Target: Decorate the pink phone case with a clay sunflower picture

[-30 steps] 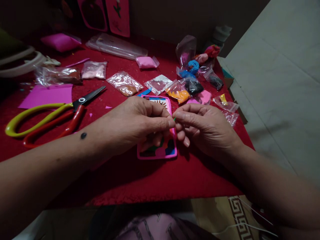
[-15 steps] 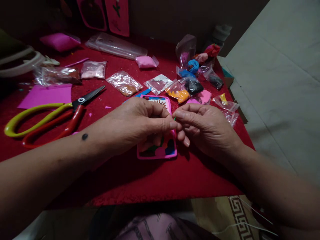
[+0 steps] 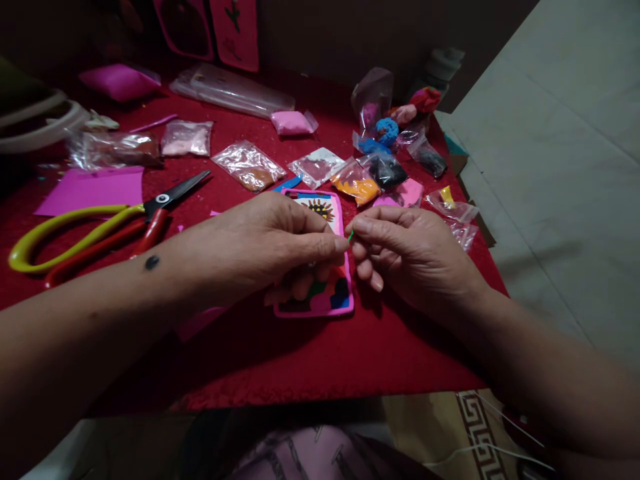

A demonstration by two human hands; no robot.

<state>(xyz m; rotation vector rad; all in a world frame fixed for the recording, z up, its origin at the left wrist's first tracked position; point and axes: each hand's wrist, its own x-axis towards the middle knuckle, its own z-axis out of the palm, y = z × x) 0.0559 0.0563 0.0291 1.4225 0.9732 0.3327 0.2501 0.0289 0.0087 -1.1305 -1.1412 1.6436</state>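
Between my two hands is a tiny strip of green clay. My right hand pinches it between thumb and forefinger, its other fingers curled. My left hand is closed too, thumb and forefinger pressed together at the strip's lower end. Under my left hand lies a small panel with a pink clay rim, partly covered. A brown and yellow flower on white shows at its top, and green, pink, red and dark blue patches show at its lower end.
Yellow-and-red-handled scissors lie at left by a pink sheet. Behind the panel are a blue tool and bags of orange clay and black clay. A clear plastic case lies farther back on the red cloth.
My left hand has shifted slightly left and opened a small gap from my right fingertips. More of the green strip and of the panel's flower shows.
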